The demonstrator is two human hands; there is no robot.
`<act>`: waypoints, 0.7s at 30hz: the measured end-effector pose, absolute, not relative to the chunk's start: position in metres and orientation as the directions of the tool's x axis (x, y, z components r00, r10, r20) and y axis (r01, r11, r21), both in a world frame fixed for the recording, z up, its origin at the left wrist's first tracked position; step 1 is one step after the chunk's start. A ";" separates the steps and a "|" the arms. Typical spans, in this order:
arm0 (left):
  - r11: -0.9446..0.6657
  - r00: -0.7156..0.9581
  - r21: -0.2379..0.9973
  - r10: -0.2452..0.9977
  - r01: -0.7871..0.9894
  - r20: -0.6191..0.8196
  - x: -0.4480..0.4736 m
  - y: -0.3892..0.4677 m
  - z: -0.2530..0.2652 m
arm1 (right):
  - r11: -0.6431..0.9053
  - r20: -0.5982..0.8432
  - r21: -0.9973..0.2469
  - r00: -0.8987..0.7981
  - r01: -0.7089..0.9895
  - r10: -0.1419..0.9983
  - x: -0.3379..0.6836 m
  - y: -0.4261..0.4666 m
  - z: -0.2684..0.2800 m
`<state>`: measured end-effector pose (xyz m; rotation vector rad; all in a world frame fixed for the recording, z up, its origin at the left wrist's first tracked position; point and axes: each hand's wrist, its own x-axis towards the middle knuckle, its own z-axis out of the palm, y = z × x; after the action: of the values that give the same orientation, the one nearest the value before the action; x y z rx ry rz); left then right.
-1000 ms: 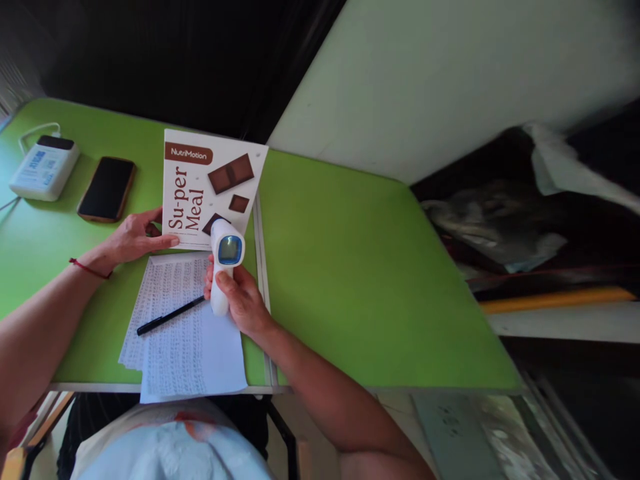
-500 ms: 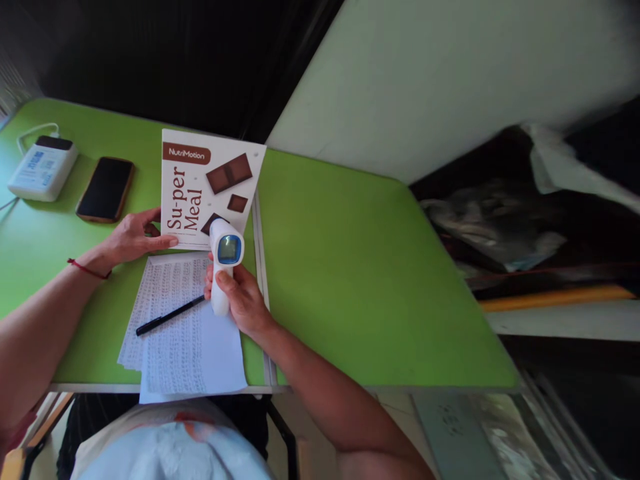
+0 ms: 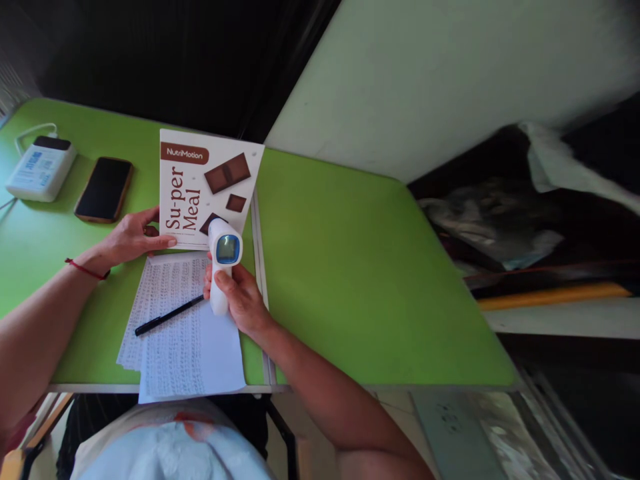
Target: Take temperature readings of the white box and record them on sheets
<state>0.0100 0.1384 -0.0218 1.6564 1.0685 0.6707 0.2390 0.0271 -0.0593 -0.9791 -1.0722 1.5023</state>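
Note:
A white box (image 3: 185,143) printed "NutriMotion Su-per Meal", with chocolate pieces pictured on it, stands on the green table. My left hand (image 3: 134,238) grips its lower left corner, the thumb across the front. My right hand (image 3: 243,297) is wrapped round the handle of a white infrared thermometer (image 3: 219,293), whose blue-framed screen faces me. The thermometer's head is in front of the box's lower right part. Below lie overlapping sheets of handwritten paper (image 3: 175,367). A black pen (image 3: 167,315) rests slantwise on them, its upper end near my right fingers.
On the left of the green table (image 3: 360,280) lie a dark phone (image 3: 105,189) and a white power bank (image 3: 43,168) with a cable. A pale wall (image 3: 425,80) rises behind. To the right is a dark shelf with a bundled plastic bag (image 3: 495,220).
The whole view has shifted very slightly. Both hands, the box and the thermometer keep the same places relative to each other.

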 end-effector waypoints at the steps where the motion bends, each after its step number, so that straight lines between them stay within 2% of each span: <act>1: -0.098 0.453 0.939 0.889 0.329 -0.066 0.010 0.138 -0.021 | -0.102 -0.061 -0.960 -0.164 -0.261 0.985 0.239 0.027 -0.059; 11: -0.064 0.457 0.949 0.885 0.310 -0.090 0.011 0.138 -0.021 | -0.053 -0.023 -0.977 -0.143 -0.205 0.989 0.242 0.029 -0.049; 21: -0.056 0.463 0.950 0.881 0.308 -0.098 0.011 0.138 -0.020 | -0.035 -0.001 -0.966 -0.133 -0.257 0.991 0.243 0.031 -0.048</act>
<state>0.0115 0.1378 -0.0200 1.6113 1.0549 0.6503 0.2432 0.0308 -0.0480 -0.9602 -1.0969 1.4306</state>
